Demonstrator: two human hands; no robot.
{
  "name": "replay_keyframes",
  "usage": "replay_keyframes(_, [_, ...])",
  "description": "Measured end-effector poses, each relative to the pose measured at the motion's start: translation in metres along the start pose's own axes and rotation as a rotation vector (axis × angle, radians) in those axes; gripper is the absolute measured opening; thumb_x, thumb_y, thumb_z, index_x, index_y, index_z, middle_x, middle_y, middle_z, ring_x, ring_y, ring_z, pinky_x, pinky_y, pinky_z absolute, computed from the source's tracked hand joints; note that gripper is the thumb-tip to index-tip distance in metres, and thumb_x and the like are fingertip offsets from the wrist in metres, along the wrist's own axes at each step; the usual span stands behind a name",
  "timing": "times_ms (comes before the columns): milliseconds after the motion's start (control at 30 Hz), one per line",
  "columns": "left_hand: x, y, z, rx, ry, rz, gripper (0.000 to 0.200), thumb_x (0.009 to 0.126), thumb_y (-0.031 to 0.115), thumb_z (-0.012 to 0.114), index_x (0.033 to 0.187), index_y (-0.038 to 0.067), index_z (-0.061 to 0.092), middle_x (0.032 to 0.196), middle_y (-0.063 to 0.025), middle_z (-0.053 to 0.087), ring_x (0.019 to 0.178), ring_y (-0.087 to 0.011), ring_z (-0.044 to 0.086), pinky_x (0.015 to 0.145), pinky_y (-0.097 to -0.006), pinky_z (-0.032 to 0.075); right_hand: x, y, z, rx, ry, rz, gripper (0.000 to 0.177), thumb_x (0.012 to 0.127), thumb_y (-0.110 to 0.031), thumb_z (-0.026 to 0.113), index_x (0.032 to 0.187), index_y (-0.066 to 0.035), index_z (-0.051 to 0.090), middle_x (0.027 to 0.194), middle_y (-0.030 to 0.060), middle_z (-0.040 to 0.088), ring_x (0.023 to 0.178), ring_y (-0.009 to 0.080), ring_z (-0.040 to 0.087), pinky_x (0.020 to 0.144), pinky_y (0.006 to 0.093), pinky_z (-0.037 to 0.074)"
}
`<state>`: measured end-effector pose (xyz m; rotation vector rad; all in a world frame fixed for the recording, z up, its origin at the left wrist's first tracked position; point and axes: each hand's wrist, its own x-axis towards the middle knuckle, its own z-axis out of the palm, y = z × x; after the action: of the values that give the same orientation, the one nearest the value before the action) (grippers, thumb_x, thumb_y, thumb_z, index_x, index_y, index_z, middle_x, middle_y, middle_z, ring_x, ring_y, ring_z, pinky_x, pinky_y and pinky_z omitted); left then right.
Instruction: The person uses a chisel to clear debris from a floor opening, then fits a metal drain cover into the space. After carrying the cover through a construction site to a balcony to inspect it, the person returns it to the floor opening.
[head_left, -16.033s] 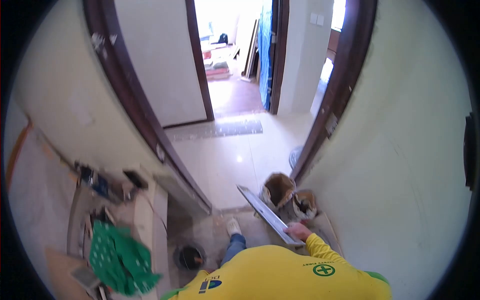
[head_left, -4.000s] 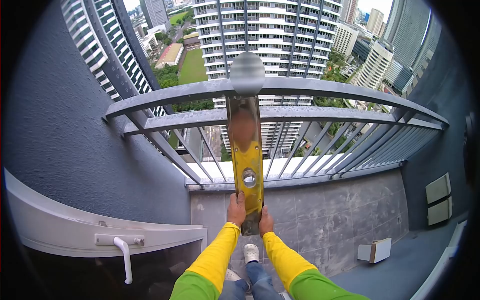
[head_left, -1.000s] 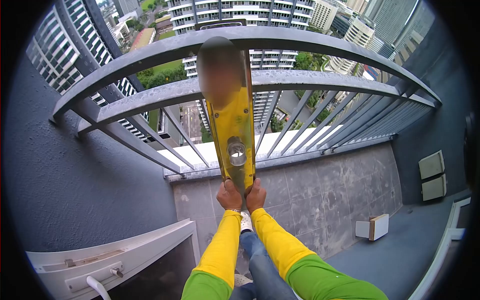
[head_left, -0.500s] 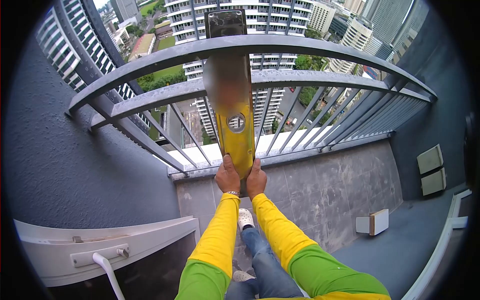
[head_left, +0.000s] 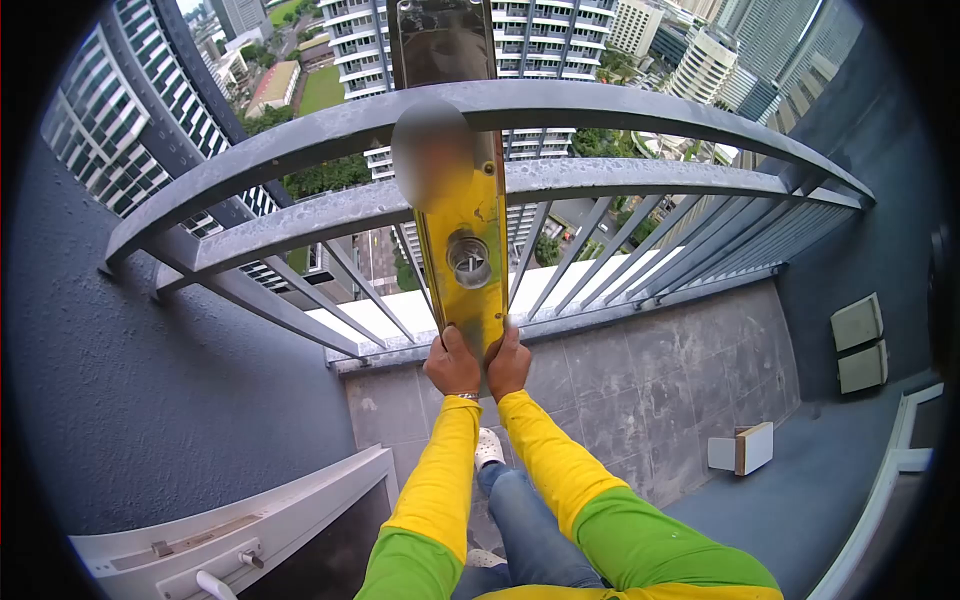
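Note:
Between my left hand and my right hand is a long, narrow, glossy panel, gripped by its two long edges near the lower end, thumbs up. It stands before the railing, its top reaching above the upper rail. The upper part is dark, and the lower part looks yellow and mirror-like. A round fitting with a slot-like mark sits in the lower half, and small holes show near the right edge. A blurred patch hides part of the surface.
A curved grey metal railing crosses ahead, with tall buildings far below. A white door with a lever handle is at lower left. A small white-and-brown block lies on the right; two pale panels are fixed to the wall.
The glossy panel now appears larger and higher against the railing, still between both hands. The view has shifted slightly, and the white door at lower left sits lower in it.

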<state>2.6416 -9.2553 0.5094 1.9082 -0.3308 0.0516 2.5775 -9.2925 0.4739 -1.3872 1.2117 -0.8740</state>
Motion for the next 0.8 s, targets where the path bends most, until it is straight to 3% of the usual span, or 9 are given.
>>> replay_keyframes(167, [-0.012, 0.009, -0.017, 0.019, -0.067, -0.105, 0.064, 0.099, 0.052, 0.035, 0.088, -0.001, 0.068, 0.074, -0.0205, 0.066, 0.071, -0.0385, 0.064, 0.063, -0.0432, 0.047, -0.008, -0.011, -0.004, -0.062, 0.006, 0.0, 0.073, 0.098, -0.054, 0.032, 0.07, 0.006, 0.061, 0.065, 0.0254, 0.059, 0.065, 0.0438, 0.058, 0.061, 0.0467, 0.042])
replay_keyframes(200, [-0.011, 0.008, -0.014, -0.037, 0.039, -0.023, 0.059, 0.096, 0.054, 0.044, 0.083, 0.001, 0.068, 0.07, -0.0212, 0.064, 0.066, -0.0413, 0.063, 0.058, -0.0442, 0.048, -0.009, -0.01, -0.005, -0.047, 0.001, -0.001, 0.073, 0.098, -0.054, 0.032, 0.071, 0.006, 0.062, 0.066, 0.0266, 0.059, 0.067, 0.0447, 0.059, 0.062, 0.047, 0.043])
replay_keyframes(400, [0.015, 0.002, 0.018, -0.072, 0.084, 0.021, 0.059, 0.096, 0.054, 0.043, 0.082, 0.001, 0.068, 0.069, -0.0209, 0.063, 0.066, -0.042, 0.063, 0.057, -0.0453, 0.047, 0.005, 0.005, 0.004, 0.018, 0.016, -0.056, 0.07, 0.098, -0.053, 0.034, 0.075, 0.007, 0.063, 0.068, 0.0287, 0.059, 0.07, 0.0437, 0.062, 0.064, 0.0475, 0.043])
replay_keyframes(467, [-0.027, -0.008, -0.018, -0.032, 0.063, -0.013, 0.06, 0.096, 0.054, 0.042, 0.08, 0.001, 0.067, 0.067, -0.0206, 0.063, 0.064, -0.042, 0.062, 0.056, -0.0457, 0.046, -0.019, 0.009, -0.012, -0.07, -0.032, 0.041, 0.073, 0.098, -0.054, 0.033, 0.074, 0.007, 0.063, 0.066, 0.0276, 0.059, 0.069, 0.0435, 0.061, 0.063, 0.0476, 0.042])
replay_keyframes(533, [-0.012, 0.009, -0.011, -0.027, 0.045, -0.017, 0.061, 0.096, 0.054, 0.042, 0.078, 0.001, 0.067, 0.065, -0.02, 0.062, 0.063, -0.0413, 0.062, 0.056, -0.0457, 0.046, -0.002, -0.008, -0.007, -0.077, -0.018, -0.038, 0.073, 0.098, -0.055, 0.033, 0.072, 0.007, 0.062, 0.065, 0.0268, 0.059, 0.068, 0.0432, 0.061, 0.062, 0.0477, 0.042])
replay_keyframes(700, [-0.014, -0.005, -0.012, -0.04, 0.007, -0.045, 0.061, 0.096, 0.054, 0.043, 0.077, 0.001, 0.066, 0.064, -0.0195, 0.062, 0.062, -0.04, 0.061, 0.057, -0.0453, 0.046, -0.009, -0.001, -0.006, -0.002, 0.002, 0.011, 0.073, 0.098, -0.055, 0.033, 0.068, 0.007, 0.059, 0.06, 0.0254, 0.055, 0.062, 0.0429, 0.057, 0.06, 0.0485, 0.039])
replay_keyframes(767, [-0.003, -0.009, 0.003, 0.025, 0.014, 0.021, 0.064, 0.099, 0.053, 0.036, 0.089, -0.001, 0.068, 0.075, -0.0203, 0.066, 0.071, -0.0383, 0.064, 0.064, -0.0428, 0.048, 0.028, -0.003, 0.01, -0.001, 0.0, -0.052, 0.072, 0.099, -0.053, 0.033, 0.068, 0.007, 0.059, 0.061, 0.0249, 0.056, 0.062, 0.0417, 0.058, 0.06, 0.0475, 0.04])
replay_keyframes(800, [-0.008, -0.005, -0.004, 0.01, -0.001, -0.038, 0.065, 0.099, 0.054, 0.035, 0.087, -0.001, 0.068, 0.074, -0.0194, 0.067, 0.069, -0.0379, 0.063, 0.063, -0.0431, 0.047, 0.017, -0.006, 0.004, -0.015, -0.021, -0.013, 0.072, 0.099, -0.053, 0.033, 0.068, 0.007, 0.059, 0.061, 0.0245, 0.056, 0.061, 0.0411, 0.057, 0.06, 0.0474, 0.04])
